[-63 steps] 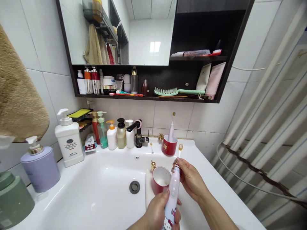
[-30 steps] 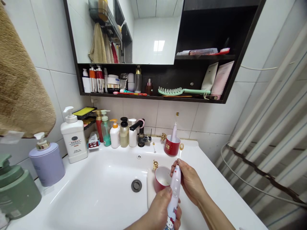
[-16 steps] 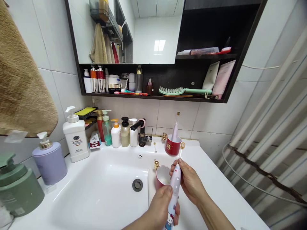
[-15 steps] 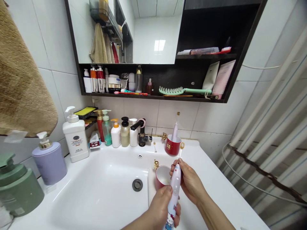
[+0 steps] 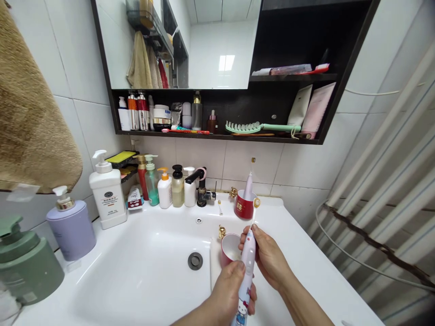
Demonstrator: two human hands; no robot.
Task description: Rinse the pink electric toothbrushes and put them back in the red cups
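An electric toothbrush (image 5: 247,262) with a cartoon print stands tilted over the sink's right side, its round-headed brush upward. Around the lower handle my left hand (image 5: 231,290) is wrapped, thumb on the front. The fingers of my right hand (image 5: 268,253) pinch its top, where the brush head (image 5: 256,203) joins the handle. Just behind my left hand is a red cup (image 5: 229,249) with a white inside and a gold figure handle. Farther back, a second red cup (image 5: 244,206) holds another electric toothbrush (image 5: 249,185). A small loose brush head (image 5: 220,207) lies on the sink's back ledge.
The white basin (image 5: 152,262) has a drain (image 5: 195,261) and a black faucet (image 5: 202,192). Pump bottles line the back and left, including a purple one (image 5: 71,231). Above hang a dark shelf (image 5: 217,137) and mirror (image 5: 220,50). A brown towel (image 5: 34,113) hangs left.
The toothbrush in my hands has tilted slightly, its head shifting a little left and up. Both hands keep their hold; the view has moved very slightly.
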